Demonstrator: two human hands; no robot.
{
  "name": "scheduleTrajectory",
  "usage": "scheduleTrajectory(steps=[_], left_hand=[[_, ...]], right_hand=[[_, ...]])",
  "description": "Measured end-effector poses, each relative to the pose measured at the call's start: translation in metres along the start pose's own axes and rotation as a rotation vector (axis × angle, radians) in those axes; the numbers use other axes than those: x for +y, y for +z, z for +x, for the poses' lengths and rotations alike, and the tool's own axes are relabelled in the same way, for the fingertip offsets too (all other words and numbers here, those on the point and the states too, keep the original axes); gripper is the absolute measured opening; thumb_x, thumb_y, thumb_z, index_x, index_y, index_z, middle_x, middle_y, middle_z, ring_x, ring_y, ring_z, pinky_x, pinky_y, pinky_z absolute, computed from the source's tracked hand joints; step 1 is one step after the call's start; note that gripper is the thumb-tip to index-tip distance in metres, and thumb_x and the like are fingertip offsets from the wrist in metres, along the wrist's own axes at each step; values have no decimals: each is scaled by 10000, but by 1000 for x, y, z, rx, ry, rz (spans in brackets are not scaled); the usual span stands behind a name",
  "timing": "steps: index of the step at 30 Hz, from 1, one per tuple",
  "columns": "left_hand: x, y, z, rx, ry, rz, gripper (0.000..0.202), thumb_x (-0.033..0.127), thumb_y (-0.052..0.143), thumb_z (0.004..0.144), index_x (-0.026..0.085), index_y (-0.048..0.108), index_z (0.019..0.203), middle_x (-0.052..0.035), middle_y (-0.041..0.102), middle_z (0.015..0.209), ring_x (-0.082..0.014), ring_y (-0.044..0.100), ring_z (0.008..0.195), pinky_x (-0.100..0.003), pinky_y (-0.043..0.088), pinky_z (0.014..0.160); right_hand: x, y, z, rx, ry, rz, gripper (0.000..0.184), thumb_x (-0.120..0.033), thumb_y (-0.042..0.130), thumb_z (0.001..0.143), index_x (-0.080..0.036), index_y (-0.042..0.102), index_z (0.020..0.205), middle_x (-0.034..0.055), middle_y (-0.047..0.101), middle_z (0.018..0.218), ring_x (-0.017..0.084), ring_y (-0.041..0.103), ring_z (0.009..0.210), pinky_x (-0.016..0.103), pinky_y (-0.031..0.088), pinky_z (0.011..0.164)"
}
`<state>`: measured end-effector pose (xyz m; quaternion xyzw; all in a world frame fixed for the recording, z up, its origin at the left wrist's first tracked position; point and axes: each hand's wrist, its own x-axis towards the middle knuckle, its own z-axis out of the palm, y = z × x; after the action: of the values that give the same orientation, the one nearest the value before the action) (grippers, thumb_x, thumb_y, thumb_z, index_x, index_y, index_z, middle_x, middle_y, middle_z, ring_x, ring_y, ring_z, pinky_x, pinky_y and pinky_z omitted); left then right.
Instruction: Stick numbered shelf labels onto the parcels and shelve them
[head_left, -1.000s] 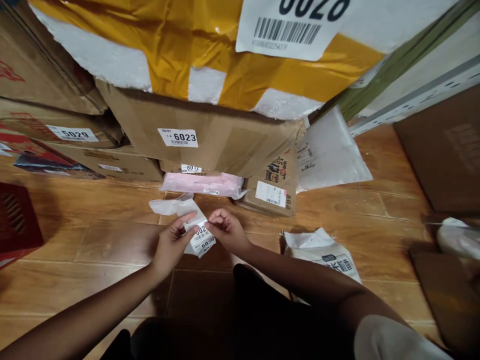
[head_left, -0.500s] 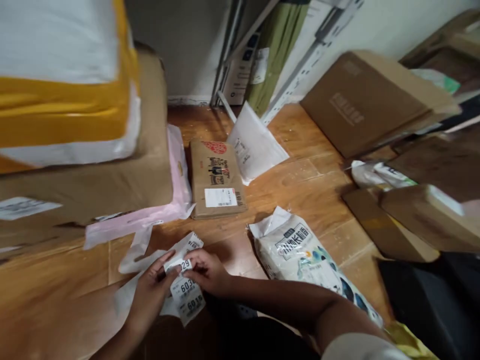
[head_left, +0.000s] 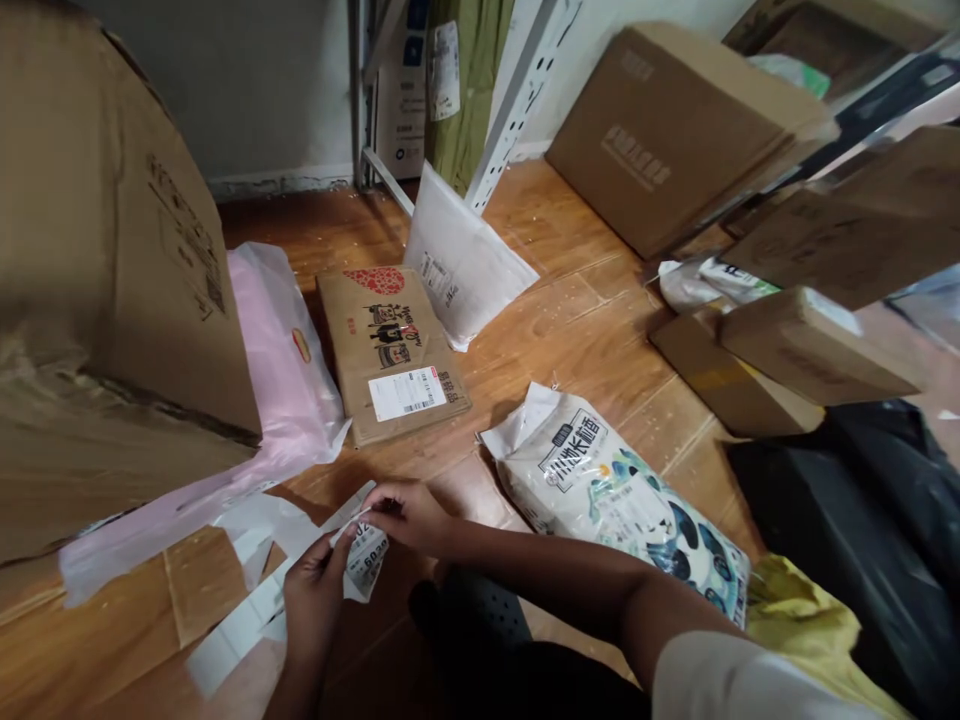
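My left hand [head_left: 319,585] pinches a strip of printed number labels [head_left: 367,562] between thumb and fingers, low in the middle of the view. My right hand [head_left: 411,517] pinches the upper edge of the strip, close to my left fingertips. The strip bends at the hands, and part of its print shows below them. A long pale paper strip [head_left: 240,632] trails down to the left, partly behind my left hand. Just beyond the hands lies a flat cardboard box [head_left: 345,370] with a red pattern and a white shipping label.
Large cartons [head_left: 142,240] and a pink plastic parcel [head_left: 281,350] lie left. A white mailer [head_left: 469,265] leans by a metal rack [head_left: 517,100]. Right of my arm lies a panda-printed bag [head_left: 622,490]. Cardboard boxes [head_left: 667,130] and black parcels [head_left: 840,530] line the right side.
The view has shifted, so the yellow-and-white package at upper left is out of sight. My hands have turned the label strip, and fewer of its numbers show.
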<state>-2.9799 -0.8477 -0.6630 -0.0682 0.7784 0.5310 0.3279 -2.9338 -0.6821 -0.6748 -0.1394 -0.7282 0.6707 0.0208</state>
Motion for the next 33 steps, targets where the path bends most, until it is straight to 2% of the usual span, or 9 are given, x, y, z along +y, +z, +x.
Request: scheduleTrajectory(steps=[3,11,15,17,21,23,27,33], left_hand=[[0,1,4,35,-26,-3,335,494,770,644,201,756,807,10,733,724,-249,664,839,-270,509,758],[7,11,4,109,-27,-36,353,520,772,641,182,748,738,15,692,629,-216,638,728,-241,486,646],[2,11,7,87,-53,-64,331,490,801,624,177,739,714,25,670,604,-188,611,692,-219,470,605],[0,14,8,56,-98,-152,340,491,798,639,169,734,729,21,666,603,-179,606,667,-224,478,594],[1,23,10,3,-202,-502,431,558,753,681,172,731,870,-4,717,714,-200,664,715,-266,529,647],[4,27,10,-8,-225,-606,447,557,754,683,178,726,917,-17,741,778,-214,689,779,-284,548,697],[11,31,10,8,-234,-649,424,505,802,640,165,736,884,-41,757,800,-247,705,848,-318,566,752],[9,34,13,-19,-185,-712,397,478,790,667,146,745,882,-61,764,828,-255,712,877,-343,569,802]], right_hand=[[-1,0,5,39,-19,-44,155,-341,682,801,-189,683,775,8,587,788,120,532,686,231,436,629],[1,2,9,43,105,75,211,-387,674,804,-178,661,785,-12,630,723,110,534,636,234,445,620],[0,2,8,38,92,77,223,-393,654,818,-175,640,775,-21,600,693,100,498,613,226,432,601],[0,2,8,47,91,81,226,-390,648,821,-172,624,765,-29,576,671,93,476,596,221,422,590],[3,2,11,153,124,145,256,-405,644,812,-176,569,723,-41,523,641,89,450,577,223,394,568],[4,2,13,183,154,221,289,-434,642,804,-183,539,706,-43,504,634,91,447,572,227,385,557],[4,-1,14,189,185,311,336,-471,663,774,-195,494,683,-47,474,624,96,434,572,231,374,553],[1,-4,14,207,226,347,339,-456,691,748,-192,490,681,-55,458,621,88,417,560,230,354,551]])
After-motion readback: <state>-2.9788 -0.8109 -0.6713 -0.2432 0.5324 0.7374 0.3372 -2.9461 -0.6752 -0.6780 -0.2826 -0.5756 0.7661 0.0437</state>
